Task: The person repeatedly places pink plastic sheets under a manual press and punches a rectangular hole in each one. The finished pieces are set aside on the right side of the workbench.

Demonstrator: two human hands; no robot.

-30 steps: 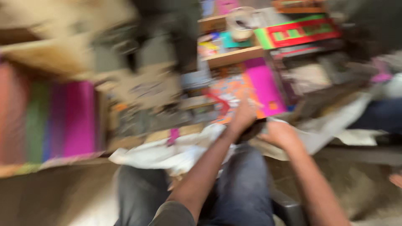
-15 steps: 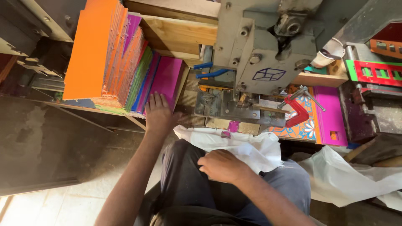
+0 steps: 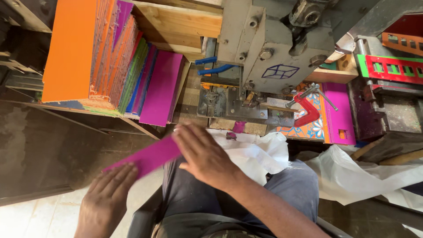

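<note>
Magenta card strip (image 3: 145, 158) between both hands, orange-topped card stack (image 3: 97, 57) and grey press (image 3: 273, 48) beyond.

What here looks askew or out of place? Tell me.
The stack of coloured boards leans instead of standing square, with ragged, frayed edges. White plastic sheeting lies crumpled over the person's lap below the press machine. The magenta strip between the left hand and right hand looks intact.

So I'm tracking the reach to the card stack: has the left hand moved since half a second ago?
Yes. The left hand has come back from the coloured card stack toward the person's body, now at one end of a magenta strip.
</note>
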